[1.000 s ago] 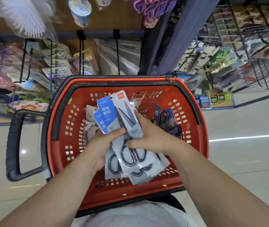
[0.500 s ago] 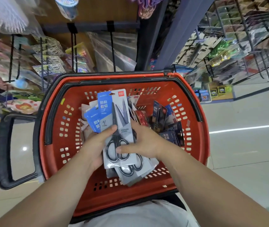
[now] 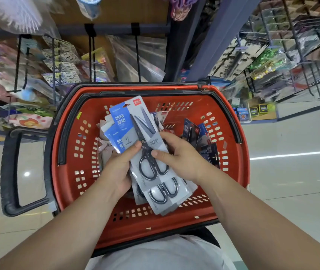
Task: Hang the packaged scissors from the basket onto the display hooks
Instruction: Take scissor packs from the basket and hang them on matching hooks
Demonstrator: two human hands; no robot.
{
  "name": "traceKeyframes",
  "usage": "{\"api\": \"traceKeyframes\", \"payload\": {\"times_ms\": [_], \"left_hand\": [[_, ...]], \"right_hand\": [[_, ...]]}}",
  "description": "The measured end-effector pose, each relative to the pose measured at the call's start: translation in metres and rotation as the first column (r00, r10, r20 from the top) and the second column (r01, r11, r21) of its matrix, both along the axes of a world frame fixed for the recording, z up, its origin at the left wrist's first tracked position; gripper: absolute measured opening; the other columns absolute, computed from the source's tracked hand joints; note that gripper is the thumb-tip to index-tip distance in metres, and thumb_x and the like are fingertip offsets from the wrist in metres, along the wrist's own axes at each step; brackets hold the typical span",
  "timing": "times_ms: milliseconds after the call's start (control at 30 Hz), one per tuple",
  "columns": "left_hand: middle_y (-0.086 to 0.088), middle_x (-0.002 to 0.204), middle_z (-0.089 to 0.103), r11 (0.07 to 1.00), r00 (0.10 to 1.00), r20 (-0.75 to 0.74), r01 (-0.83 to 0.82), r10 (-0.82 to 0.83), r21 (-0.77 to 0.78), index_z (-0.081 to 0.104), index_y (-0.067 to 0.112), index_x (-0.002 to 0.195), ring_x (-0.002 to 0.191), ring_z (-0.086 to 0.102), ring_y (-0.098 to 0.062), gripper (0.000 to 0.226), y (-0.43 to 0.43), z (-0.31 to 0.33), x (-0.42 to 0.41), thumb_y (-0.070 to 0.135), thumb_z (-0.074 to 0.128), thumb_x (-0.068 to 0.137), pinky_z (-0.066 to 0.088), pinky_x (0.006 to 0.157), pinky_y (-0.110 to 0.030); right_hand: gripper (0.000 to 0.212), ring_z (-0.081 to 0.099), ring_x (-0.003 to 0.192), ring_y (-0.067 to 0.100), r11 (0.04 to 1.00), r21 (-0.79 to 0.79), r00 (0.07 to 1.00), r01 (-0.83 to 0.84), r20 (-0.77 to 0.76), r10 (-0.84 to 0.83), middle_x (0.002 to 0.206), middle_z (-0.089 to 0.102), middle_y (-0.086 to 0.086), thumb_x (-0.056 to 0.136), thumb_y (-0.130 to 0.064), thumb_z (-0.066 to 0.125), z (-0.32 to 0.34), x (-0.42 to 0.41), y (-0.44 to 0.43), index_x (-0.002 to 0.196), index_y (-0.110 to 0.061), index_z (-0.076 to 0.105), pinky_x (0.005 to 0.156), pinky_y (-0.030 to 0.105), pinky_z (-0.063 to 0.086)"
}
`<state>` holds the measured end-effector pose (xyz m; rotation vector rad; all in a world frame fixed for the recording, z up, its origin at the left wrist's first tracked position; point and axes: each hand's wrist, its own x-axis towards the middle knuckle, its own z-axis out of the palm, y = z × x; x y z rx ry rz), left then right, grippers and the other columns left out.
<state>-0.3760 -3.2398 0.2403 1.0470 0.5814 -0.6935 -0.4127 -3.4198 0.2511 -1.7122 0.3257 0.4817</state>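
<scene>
A red basket (image 3: 233,178) with a black handle (image 3: 9,172) on its left side stands on a pale floor (image 3: 291,182). Both hands are over its middle, holding a fanned stack of scissor packs (image 3: 161,199).

The left hand (image 3: 119,172) holds the stack from its left edge. The thumb lies across the face of the top pack (image 3: 143,125) and the fingers are hidden beneath, so its grip is clamped on the packs. The right hand (image 3: 180,156) comes from the right edge. Its thumb presses the top pack just beside the scissor handles and its fingers curl round the card's right side, so that grip is clamped on the top pack as well. The two thumbs lie close together.

The top pack is a grey-white card with a blue panel, holding black-handled scissors. The blades point toward the basket's far edge and the card tilts slightly left. The lower packs jut toward the near edge, showing their handle loops.

More dark packs (image 3: 196,133) lie loose by the basket's right wall. Beyond the far edge, black hooks (image 3: 137,55) stick out from a shelf of hanging goods.
</scene>
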Motion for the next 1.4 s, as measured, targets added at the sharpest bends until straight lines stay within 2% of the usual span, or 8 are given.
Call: {"api": "traceKeyframes", "payload": {"times_ms": [133, 267, 400, 600, 900, 1100, 1233, 1400], "left_hand": [[-0.008, 0.102, 0.082, 1.000, 0.999, 0.040, -0.015, 0.016, -0.014, 0.085, 0.020, 0.092, 0.090, 0.080, -0.023, 0.028, 0.004, 0.006, -0.002, 0.006, 0.062, 0.099, 0.066, 0.074, -0.038], [-0.010, 0.108, 0.081, 0.999, 1.000, 0.008, -0.016, 0.016, -0.040, 0.076, 0.016, 0.110, 0.094, 0.079, -0.026, 0.027, 0.010, 0.010, -0.005, 0.014, 0.070, 0.083, 0.066, 0.077, -0.042], [-0.014, 0.106, 0.080, 0.998, 0.998, -0.020, -0.055, 0.054, -0.045, 0.078, 0.014, 0.105, 0.088, 0.079, -0.028, 0.032, 0.012, 0.022, -0.008, 0.013, 0.079, 0.073, 0.066, 0.074, -0.045], [-0.016, 0.100, 0.079, 0.990, 0.990, -0.018, -0.138, 0.137, -0.041, 0.070, 0.007, 0.127, 0.079, 0.078, -0.030, 0.057, 0.011, 0.060, -0.010, 0.016, 0.076, 0.071, 0.065, 0.074, -0.048], [-0.005, 0.074, 0.079, 0.952, 0.949, 0.079, -0.307, 0.306, -0.001, 0.071, 0.012, 0.108, 0.057, 0.075, -0.019, 0.012, 0.038, 0.139, -0.013, 0.011, 0.067, 0.097, 0.059, 0.048, -0.031], [-0.009, 0.090, 0.081, 0.919, 0.904, 0.167, -0.383, 0.394, -0.095, 0.074, 0.010, 0.124, 0.072, 0.078, -0.024, 0.027, 0.084, 0.198, 0.005, 0.014, 0.066, 0.098, 0.065, 0.059, -0.040], [-0.009, 0.086, 0.081, 0.915, 0.890, 0.221, -0.367, 0.398, -0.171, 0.073, 0.011, 0.113, 0.069, 0.079, -0.024, 0.017, 0.135, 0.226, 0.026, 0.015, 0.064, 0.099, 0.063, 0.053, -0.039], [-0.011, 0.096, 0.082, 0.926, 0.877, 0.310, -0.314, 0.367, -0.209, 0.070, 0.009, 0.130, 0.075, 0.080, -0.027, 0.041, 0.212, 0.248, 0.054, 0.014, 0.069, 0.089, 0.064, 0.058, -0.041]], "right_hand": [[0.025, 0.070, 0.110, 0.014, 0.995, 0.067, 0.996, 0.081, -0.046, -0.078, 0.118, 0.073, -0.003, 0.106, -0.016, 0.059, 0.004, -0.006, 0.004, 0.131, -0.020, 0.057, 0.100, 0.042, 0.056], [0.018, 0.071, 0.097, 0.015, 0.946, 0.246, 0.976, 0.210, -0.101, -0.191, 0.105, 0.074, -0.001, 0.108, -0.012, 0.053, 0.022, -0.003, 0.001, 0.125, -0.018, 0.056, 0.087, 0.037, 0.060], [0.016, 0.071, 0.084, 0.010, 0.904, 0.344, 0.967, 0.253, -0.076, -0.242, 0.091, 0.075, -0.006, 0.108, -0.009, 0.051, 0.053, 0.011, -0.003, 0.122, -0.016, 0.055, 0.071, 0.030, 0.059], [0.017, 0.071, 0.082, 0.009, 0.925, 0.355, 0.989, 0.139, 0.002, -0.149, 0.089, 0.075, -0.009, 0.108, -0.011, 0.053, 0.098, 0.017, -0.001, 0.122, -0.019, 0.056, 0.068, 0.030, 0.060], [0.018, 0.072, 0.084, 0.017, 0.862, 0.474, 0.955, 0.178, 0.130, -0.268, 0.099, 0.075, 0.004, 0.104, -0.010, 0.054, 0.161, 0.018, 0.013, 0.121, -0.014, 0.061, 0.070, 0.031, 0.058], [0.028, 0.070, 0.087, 0.021, 0.806, 0.561, 0.907, 0.190, 0.213, -0.362, 0.105, 0.075, 0.009, 0.103, -0.007, 0.052, 0.207, 0.030, 0.044, 0.129, -0.008, 0.062, 0.073, 0.034, 0.057], [0.034, 0.069, 0.088, 0.026, 0.821, 0.549, 0.889, 0.159, 0.281, -0.361, 0.109, 0.074, 0.011, 0.101, -0.011, 0.055, 0.229, 0.046, 0.086, 0.135, -0.006, 0.060, 0.073, 0.037, 0.056], [0.041, 0.074, 0.088, 0.018, 0.790, 0.587, 0.824, 0.177, 0.351, -0.445, 0.109, 0.076, 0.006, 0.091, -0.017, 0.059, 0.249, 0.059, 0.147, 0.131, -0.011, 0.061, 0.076, 0.035, 0.062]]}}
